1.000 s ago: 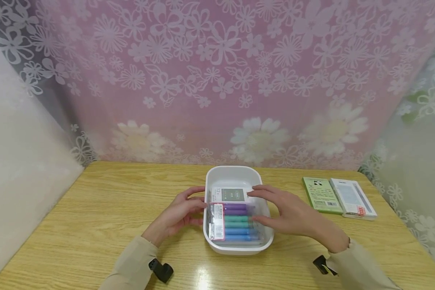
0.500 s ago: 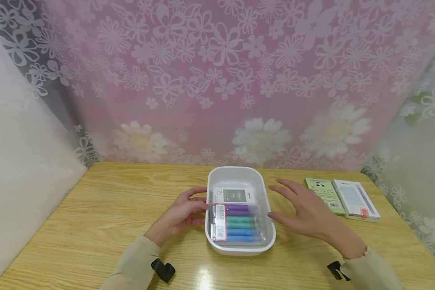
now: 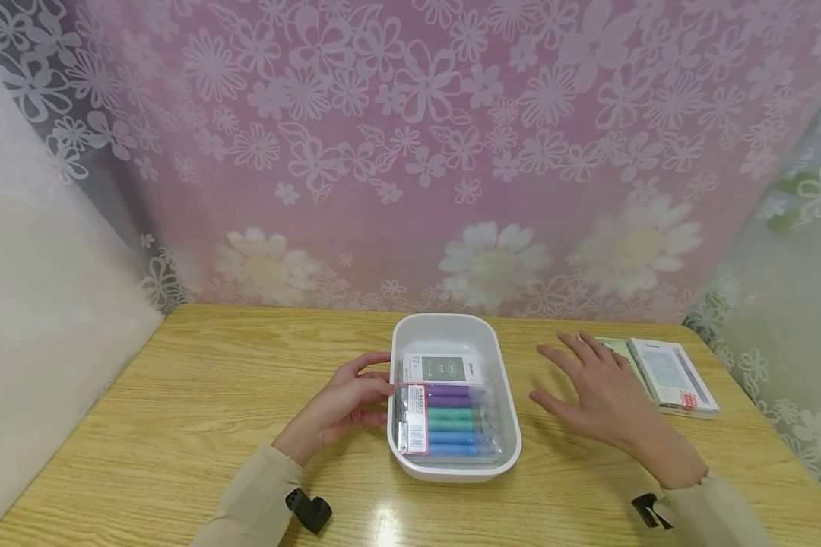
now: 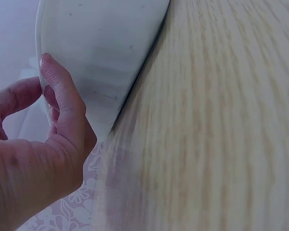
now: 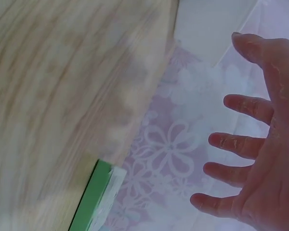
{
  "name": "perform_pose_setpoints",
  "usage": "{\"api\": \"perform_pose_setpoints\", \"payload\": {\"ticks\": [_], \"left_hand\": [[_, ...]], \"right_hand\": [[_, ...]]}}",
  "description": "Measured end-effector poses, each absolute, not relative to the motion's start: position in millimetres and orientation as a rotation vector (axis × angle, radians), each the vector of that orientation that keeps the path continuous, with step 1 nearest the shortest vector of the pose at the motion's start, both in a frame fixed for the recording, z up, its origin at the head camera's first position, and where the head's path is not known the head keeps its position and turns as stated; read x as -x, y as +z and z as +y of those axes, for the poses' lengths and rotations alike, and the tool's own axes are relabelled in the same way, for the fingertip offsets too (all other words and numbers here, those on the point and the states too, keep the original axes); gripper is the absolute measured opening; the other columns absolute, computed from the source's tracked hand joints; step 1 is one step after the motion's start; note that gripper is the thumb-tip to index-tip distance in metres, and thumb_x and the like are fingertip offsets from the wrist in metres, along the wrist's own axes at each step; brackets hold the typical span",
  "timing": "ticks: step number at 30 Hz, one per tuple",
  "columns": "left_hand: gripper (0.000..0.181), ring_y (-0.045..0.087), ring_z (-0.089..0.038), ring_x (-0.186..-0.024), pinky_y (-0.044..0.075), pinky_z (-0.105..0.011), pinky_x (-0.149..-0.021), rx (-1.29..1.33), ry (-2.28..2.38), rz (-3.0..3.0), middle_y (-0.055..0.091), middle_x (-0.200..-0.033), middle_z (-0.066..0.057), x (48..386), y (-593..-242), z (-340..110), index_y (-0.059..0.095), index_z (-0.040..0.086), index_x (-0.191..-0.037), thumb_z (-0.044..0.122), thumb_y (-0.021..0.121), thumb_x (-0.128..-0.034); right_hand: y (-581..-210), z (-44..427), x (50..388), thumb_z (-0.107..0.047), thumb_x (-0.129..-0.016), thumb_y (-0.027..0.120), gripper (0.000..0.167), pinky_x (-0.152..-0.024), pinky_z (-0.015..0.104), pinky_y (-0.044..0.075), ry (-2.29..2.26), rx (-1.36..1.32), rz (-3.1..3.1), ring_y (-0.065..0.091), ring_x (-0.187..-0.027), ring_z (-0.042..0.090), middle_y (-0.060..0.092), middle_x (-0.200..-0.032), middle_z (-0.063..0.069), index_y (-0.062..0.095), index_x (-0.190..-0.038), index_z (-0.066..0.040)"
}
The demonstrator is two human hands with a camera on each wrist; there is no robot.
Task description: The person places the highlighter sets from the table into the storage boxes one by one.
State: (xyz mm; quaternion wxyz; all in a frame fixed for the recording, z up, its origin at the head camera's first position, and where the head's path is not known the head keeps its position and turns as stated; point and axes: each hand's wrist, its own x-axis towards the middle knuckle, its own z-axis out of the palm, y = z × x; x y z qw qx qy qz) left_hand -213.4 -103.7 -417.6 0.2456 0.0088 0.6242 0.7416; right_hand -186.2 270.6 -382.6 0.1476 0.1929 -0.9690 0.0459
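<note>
A white plastic storage box (image 3: 509, 410) stands on the table. Inside lie a clear pack of purple, green and blue pens (image 3: 451, 419) with a barcode label, and a white packet with a grey-green label (image 3: 443, 368) behind it. My left hand (image 3: 342, 403) holds the box's left side; the left wrist view shows thumb and fingers at the rim of the box (image 4: 106, 43). To the right of the box, my right hand (image 3: 605, 399) hovers with spread fingers and holds nothing. It partly covers a green box (image 3: 619, 348), whose green edge (image 5: 92, 195) shows in the right wrist view.
Beside the green box lies a white box with a red sticker (image 3: 672, 376), near the right edge of the wooden table (image 3: 198, 410). A pink floral curtain (image 3: 410, 190) hangs behind the table, with pale sheets at both sides.
My right hand has moved from over the pen pack to the right, away from the white storage box, toward the green box. The left hand stays at the box's left side.
</note>
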Motion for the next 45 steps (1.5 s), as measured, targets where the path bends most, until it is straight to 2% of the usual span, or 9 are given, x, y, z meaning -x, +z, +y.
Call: {"api": "perform_pose_setpoints", "payload": {"ticks": [6, 13, 22, 27, 30, 32, 37, 41, 45], "left_hand": [[0.064, 0.069, -0.015, -0.092, 0.061, -0.030, -0.068, -0.034, 2.024, 1.698, 0.066, -0.119, -0.008, 213.4, -417.4, -104.2, 0.042, 0.010, -0.149, 0.006, 0.066, -0.0902], [0.066, 0.069, -0.015, -0.093, 0.062, -0.030, -0.068, -0.038, 2.022, 1.686, 0.066, -0.120, -0.009, 213.8, -418.2, -103.9, 0.041, 0.011, -0.150, 0.006, 0.066, -0.0893], [0.066, 0.070, -0.017, -0.094, 0.061, -0.030, -0.069, -0.045, 2.016, 1.686, 0.066, -0.122, -0.011, 213.4, -417.4, -103.6, 0.040, 0.011, -0.151, 0.006, 0.066, -0.0902], [0.066, 0.070, -0.017, -0.096, 0.061, -0.030, -0.069, -0.061, 2.013, 1.685, 0.065, -0.125, -0.013, 214.1, -417.4, -104.0, 0.039, 0.010, -0.151, 0.007, 0.066, -0.0911], [0.066, 0.070, -0.017, -0.096, 0.062, -0.030, -0.070, -0.062, 2.012, 1.684, 0.065, -0.126, -0.013, 214.2, -417.9, -103.8, 0.039, 0.010, -0.151, 0.008, 0.066, -0.0913], [0.066, 0.070, -0.017, -0.096, 0.062, -0.030, -0.069, -0.059, 2.012, 1.684, 0.065, -0.126, -0.013, 214.1, -418.0, -103.6, 0.039, 0.010, -0.151, 0.007, 0.066, -0.0911], [0.065, 0.070, -0.017, -0.096, 0.062, -0.030, -0.068, -0.050, 2.015, 1.679, 0.066, -0.123, -0.012, 213.6, -417.9, -103.0, 0.040, 0.011, -0.151, 0.006, 0.065, -0.0912], [0.065, 0.070, -0.016, -0.095, 0.062, -0.030, -0.068, -0.043, 2.014, 1.685, 0.067, -0.122, -0.010, 213.4, -417.2, -103.3, 0.040, 0.011, -0.151, 0.006, 0.065, -0.0913], [0.064, 0.070, -0.016, -0.095, 0.062, -0.029, -0.068, -0.040, 2.014, 1.703, 0.067, -0.123, -0.011, 213.5, -416.7, -105.3, 0.040, 0.011, -0.150, 0.008, 0.066, -0.0912]], "right_hand": [[-387.2, 280.4, 189.4, -0.061, -0.090, 0.067, 0.070, -0.096, 0.077, 0.042, 0.068, -0.468, -2.849, 0.042, -0.137, 0.056, 0.049, -0.151, 0.025, 0.057, -0.145, -0.019], [-390.2, 288.6, 192.6, -0.068, -0.090, 0.062, 0.078, -0.088, 0.081, 0.044, 0.003, -0.360, -2.923, 0.044, -0.133, 0.060, 0.047, -0.151, 0.030, 0.054, -0.147, -0.016], [-398.5, 301.0, 198.3, -0.074, -0.091, 0.055, 0.087, -0.084, 0.082, 0.044, 0.017, -0.275, -3.036, 0.043, -0.130, 0.065, 0.040, -0.153, 0.036, 0.047, -0.153, -0.013], [-401.3, 308.5, 202.8, -0.075, -0.093, 0.049, 0.093, -0.083, 0.084, 0.042, 0.039, -0.224, -3.101, 0.035, -0.132, 0.071, 0.037, -0.152, 0.041, 0.041, -0.155, -0.006], [-402.9, 312.6, 204.8, -0.076, -0.093, 0.047, 0.098, -0.082, 0.084, 0.041, 0.017, -0.199, -3.122, 0.032, -0.132, 0.072, 0.041, -0.148, 0.043, 0.041, -0.152, 0.002], [-404.5, 315.1, 205.7, -0.077, -0.093, 0.047, 0.098, -0.077, 0.083, 0.042, 0.006, -0.184, -3.132, 0.037, -0.128, 0.071, 0.047, -0.140, 0.043, 0.046, -0.146, 0.006], [-408.5, 319.1, 206.5, -0.079, -0.092, 0.046, 0.098, -0.066, 0.078, 0.043, -0.004, -0.166, -3.157, 0.050, -0.111, 0.066, 0.057, -0.125, 0.039, 0.053, -0.136, 0.009], [-410.0, 319.8, 207.5, -0.076, -0.094, 0.046, 0.096, -0.072, 0.082, 0.042, -0.004, -0.183, -3.163, 0.042, -0.124, 0.070, 0.052, -0.137, 0.039, 0.050, -0.143, 0.006], [-409.1, 318.4, 207.1, -0.065, -0.097, 0.054, 0.083, -0.076, 0.084, 0.042, 0.066, -0.260, -3.164, 0.037, -0.130, 0.071, 0.048, -0.146, 0.035, 0.050, -0.146, 0.001]]}}
